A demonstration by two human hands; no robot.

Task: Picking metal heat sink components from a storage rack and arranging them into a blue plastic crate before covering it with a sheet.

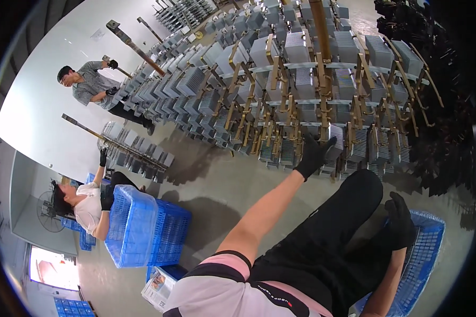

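My left hand [313, 157], in a black glove, reaches up to the low rows of a hanging rack. Its thumb and fingers are spread, with one digit against a light grey finned metal block [335, 138]; no firm grip shows. Brass-coloured hooks [322, 105] hold many similar finned blocks [304, 79] in rows above it. My right hand [400, 224], also black-gloved, is raised over the near edge of a blue plastic basket [431, 248] at the lower right. Its fingers are loosely extended and nothing shows in them.
My bent knee [362, 185] lies between the rack and basket. At left, a seated person [87, 206] is beside stacked blue crates [169, 232], near a smaller loaded rack [137, 150]. Another person [92, 84] stands by the far racks. Dark hanging pieces [439, 105] line the right.
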